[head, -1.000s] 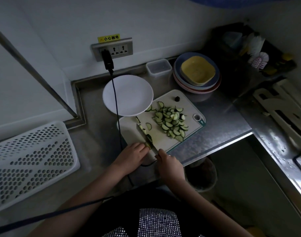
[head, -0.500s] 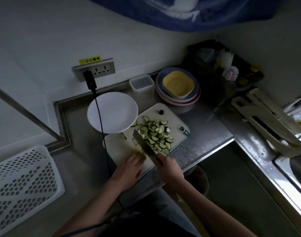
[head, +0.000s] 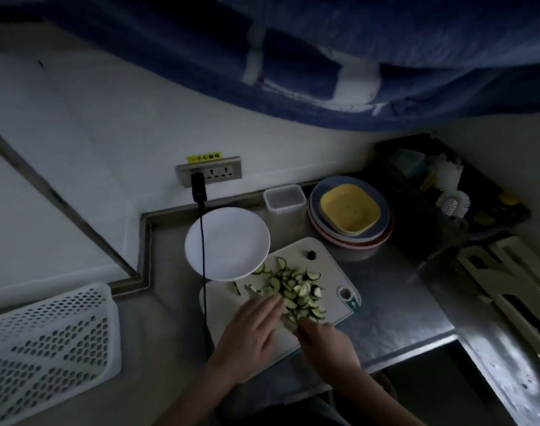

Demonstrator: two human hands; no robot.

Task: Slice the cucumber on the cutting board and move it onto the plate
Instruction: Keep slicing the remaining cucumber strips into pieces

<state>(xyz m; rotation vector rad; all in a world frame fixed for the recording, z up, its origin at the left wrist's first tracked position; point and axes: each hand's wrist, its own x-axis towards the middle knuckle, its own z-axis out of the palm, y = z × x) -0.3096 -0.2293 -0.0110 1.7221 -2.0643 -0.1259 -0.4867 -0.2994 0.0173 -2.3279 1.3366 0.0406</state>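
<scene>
Gathering slices: cucumber pile point(head: 296, 292) on cutting board point(head: 324, 265), just below white plate point(head: 228, 241). Left hand point(head: 250, 330) flat, fingers straight against pile. Right hand point(head: 327, 342) clamped on knife handle; blade mostly hidden. Best sweep slices onto blade, then lift level to plate.

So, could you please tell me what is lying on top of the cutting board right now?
A pile of cucumber slices and a dark end piece lie on the cutting board. Both hands cover its near part.

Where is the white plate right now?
In the head view the white plate sits on the counter below the wall socket, its edge overlapping the cutting board's far-left corner.
</scene>
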